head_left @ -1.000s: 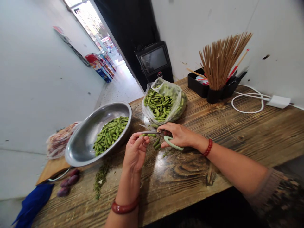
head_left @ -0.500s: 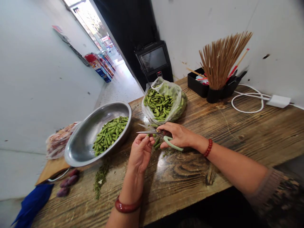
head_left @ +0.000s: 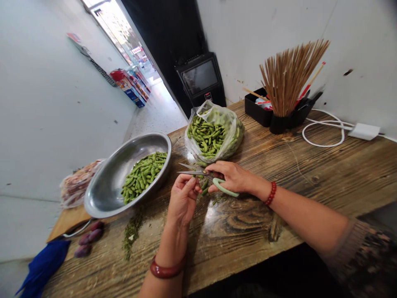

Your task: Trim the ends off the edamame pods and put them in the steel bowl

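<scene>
My right hand point(head_left: 231, 177) is closed round the pale green handles of a pair of scissors point(head_left: 195, 172), whose blades are parted and point left. Just under the blades, my left hand point(head_left: 184, 196) pinches an edamame pod, mostly hidden by the fingers. Several loose pods point(head_left: 204, 186) and trimmed bits lie on the wooden table point(head_left: 248, 223) between and beneath my hands. Beyond them stands an open clear plastic bag point(head_left: 231, 142) full of edamame. To the left, a tilted steel basin point(head_left: 108, 178) holds a heap of pods point(head_left: 144, 176).
Dark green trimmings point(head_left: 132, 236) lie before the basin, near several purple-red fruits point(head_left: 89, 238). At far left are a blue cloth-like item point(head_left: 46, 265) and a bagged item point(head_left: 79, 184) on a board. Thin sticks point(head_left: 288, 82) fill a black holder near a white cable point(head_left: 324, 145).
Both hands stay in nearly the same place. The scissors have shifted very slightly left over my left fingertips, blades still parted.
</scene>
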The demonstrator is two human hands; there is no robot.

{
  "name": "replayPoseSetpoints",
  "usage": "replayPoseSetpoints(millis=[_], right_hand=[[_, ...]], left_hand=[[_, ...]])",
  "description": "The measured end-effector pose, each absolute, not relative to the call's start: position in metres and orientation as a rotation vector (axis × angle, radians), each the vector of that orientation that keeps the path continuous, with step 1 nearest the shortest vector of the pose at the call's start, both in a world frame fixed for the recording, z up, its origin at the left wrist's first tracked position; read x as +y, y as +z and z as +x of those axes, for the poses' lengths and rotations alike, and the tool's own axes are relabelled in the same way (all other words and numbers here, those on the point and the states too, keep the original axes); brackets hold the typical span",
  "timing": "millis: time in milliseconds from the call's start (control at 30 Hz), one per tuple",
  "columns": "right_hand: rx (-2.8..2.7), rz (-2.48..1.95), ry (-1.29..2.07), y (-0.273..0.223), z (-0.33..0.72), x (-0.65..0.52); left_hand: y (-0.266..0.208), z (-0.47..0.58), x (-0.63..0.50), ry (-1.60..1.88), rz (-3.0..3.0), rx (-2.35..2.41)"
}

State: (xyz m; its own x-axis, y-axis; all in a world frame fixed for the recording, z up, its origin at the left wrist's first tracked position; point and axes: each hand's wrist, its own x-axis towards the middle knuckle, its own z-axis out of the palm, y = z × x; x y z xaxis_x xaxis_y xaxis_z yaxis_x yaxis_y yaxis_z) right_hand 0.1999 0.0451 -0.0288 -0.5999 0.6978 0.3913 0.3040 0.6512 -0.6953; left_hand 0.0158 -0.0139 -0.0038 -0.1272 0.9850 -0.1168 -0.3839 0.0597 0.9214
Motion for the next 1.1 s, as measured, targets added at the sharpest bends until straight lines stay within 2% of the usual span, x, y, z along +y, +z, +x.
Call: replayPoseSetpoints(millis=[400, 533, 600, 700, 867, 967, 1100], right_hand=[[-2.081, -0.852, 0.808, -0.033, 0.200, 0.052], [-1.970, -0.888, 0.864, -0.034, 0.200, 0.054], [-1.962, -0.892, 0.873, -0.033, 0.199, 0.053], [-1.978, -0.868, 0.873, -0.032, 0.198, 0.052], [-1.977, -0.860, 0.880, -0.033, 0.198, 0.052], [-1.976, -0.862, 0.868, -0.034, 0.198, 0.053], [-1.987, -0.849, 0.845, -0.034, 0.199, 0.053]], left_hand=[[0.000, -0.004, -0.005, 1.553, 0.617, 1.089], [-0.007, -0.015, 0.002, 1.477, 0.522, 1.113], [-0.013, -0.017, 0.005, 1.422, 0.649, 1.211], [-0.024, -0.017, 0.009, 1.305, 1.173, 1.547], [-0.034, -0.014, 0.013, 0.780, 2.046, 1.931], [-0.034, -0.014, 0.013, 0.597, 2.157, 2.008], [-0.034, -0.018, 0.015, 0.704, 2.092, 1.979]])
